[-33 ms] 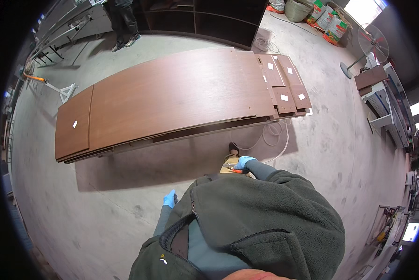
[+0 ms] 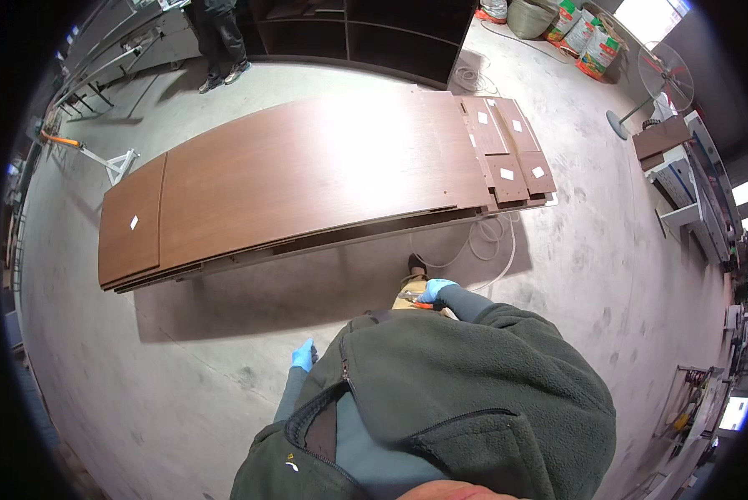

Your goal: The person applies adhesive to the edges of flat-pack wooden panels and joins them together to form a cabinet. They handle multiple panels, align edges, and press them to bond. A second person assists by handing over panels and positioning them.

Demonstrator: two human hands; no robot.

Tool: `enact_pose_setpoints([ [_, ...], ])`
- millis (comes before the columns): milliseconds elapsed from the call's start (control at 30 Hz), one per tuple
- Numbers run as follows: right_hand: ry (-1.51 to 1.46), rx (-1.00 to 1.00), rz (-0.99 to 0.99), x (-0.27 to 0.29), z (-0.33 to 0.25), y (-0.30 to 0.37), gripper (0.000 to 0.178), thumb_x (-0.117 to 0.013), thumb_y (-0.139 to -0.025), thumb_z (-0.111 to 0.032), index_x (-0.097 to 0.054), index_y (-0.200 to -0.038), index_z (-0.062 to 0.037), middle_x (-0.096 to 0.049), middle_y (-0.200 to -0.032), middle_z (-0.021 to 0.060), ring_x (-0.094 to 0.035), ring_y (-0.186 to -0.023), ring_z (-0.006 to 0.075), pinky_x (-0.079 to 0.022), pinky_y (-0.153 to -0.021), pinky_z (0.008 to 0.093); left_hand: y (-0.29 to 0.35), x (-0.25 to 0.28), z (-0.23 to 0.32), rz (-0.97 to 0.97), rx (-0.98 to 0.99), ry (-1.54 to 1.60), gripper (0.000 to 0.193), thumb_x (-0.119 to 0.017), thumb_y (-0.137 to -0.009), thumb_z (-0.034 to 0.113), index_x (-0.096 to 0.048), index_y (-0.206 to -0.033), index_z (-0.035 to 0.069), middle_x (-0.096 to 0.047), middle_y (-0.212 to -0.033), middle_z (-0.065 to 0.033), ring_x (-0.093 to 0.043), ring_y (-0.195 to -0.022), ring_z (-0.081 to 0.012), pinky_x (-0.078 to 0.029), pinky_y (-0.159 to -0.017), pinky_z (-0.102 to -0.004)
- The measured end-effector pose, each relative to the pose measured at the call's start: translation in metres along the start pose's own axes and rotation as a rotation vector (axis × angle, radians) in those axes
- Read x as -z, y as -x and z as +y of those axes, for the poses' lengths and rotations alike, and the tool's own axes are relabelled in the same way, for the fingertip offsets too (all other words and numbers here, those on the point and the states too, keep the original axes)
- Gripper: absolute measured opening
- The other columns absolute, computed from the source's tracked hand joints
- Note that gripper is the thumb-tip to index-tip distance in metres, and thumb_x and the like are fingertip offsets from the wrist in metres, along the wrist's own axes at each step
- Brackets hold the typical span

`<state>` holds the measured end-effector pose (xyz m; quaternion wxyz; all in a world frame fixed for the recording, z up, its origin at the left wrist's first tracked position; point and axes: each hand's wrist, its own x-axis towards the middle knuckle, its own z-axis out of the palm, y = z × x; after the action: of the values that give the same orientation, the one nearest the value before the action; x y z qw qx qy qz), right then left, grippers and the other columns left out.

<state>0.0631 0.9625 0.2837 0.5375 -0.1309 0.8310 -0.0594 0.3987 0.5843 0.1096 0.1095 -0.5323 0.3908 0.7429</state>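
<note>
My right hand [image 2: 434,290], in a blue glove, is closed around an orange-handled hand tool [image 2: 422,305] beside my leg. A metal part shows at the tool's far end, but its exact kind is too small to tell. My left hand [image 2: 304,357], also gloved in blue, hangs low at my left with its fingers curled. Whatever it may hold is hidden. Both hands are apart from the stack of brown wooden panels [image 2: 307,179] in front of me. Smaller panels [image 2: 507,173] with white labels lie on the stack's right end, and another labelled panel [image 2: 130,225] on its left end.
A pale hose [image 2: 484,242] loops on the floor by the stack's near right side. At the back stand a dark shelf unit [image 2: 374,37] and another person [image 2: 220,42]. A pedestal fan [image 2: 665,75], filled sacks [image 2: 595,54] and a white-handled pallet jack [image 2: 120,165] surround the area.
The glare on the large brown panel has grown brighter. My hands and the tool look unmoved.
</note>
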Motion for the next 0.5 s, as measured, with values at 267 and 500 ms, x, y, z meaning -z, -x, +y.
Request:
enact_pose_setpoints([
  [267,0.010,-0.022,-0.025,-0.005,0.005,-0.001,0.059,-0.066,-0.088,-0.051,-0.074,-0.113,0.0019,-0.077,-0.098,0.0160,-0.075,-0.077,0.0251,-0.056,-0.076,0.0393,0.003,-0.008,-0.002,-0.003,0.060,-0.048,0.032,-0.067,-0.095,0.031,-0.053,-0.072,0.016,-0.046,-0.061,0.0014,-0.042,-0.049,-0.0124,-0.033,-0.045,-0.0308],
  [500,0.073,0.018,-0.012,-0.010,0.006,-0.011,0.061,-0.065,-0.089,-0.055,-0.074,-0.115,0.0001,-0.077,-0.102,0.0162,-0.076,-0.080,0.0228,-0.056,-0.080,0.0387,0.005,-0.007,-0.013,0.030,0.049,-0.027,0.030,-0.068,-0.094,0.032,-0.056,-0.074,0.014,-0.048,-0.062,0.0001,-0.043,-0.049,-0.0137,-0.035,-0.046,-0.0307],
])
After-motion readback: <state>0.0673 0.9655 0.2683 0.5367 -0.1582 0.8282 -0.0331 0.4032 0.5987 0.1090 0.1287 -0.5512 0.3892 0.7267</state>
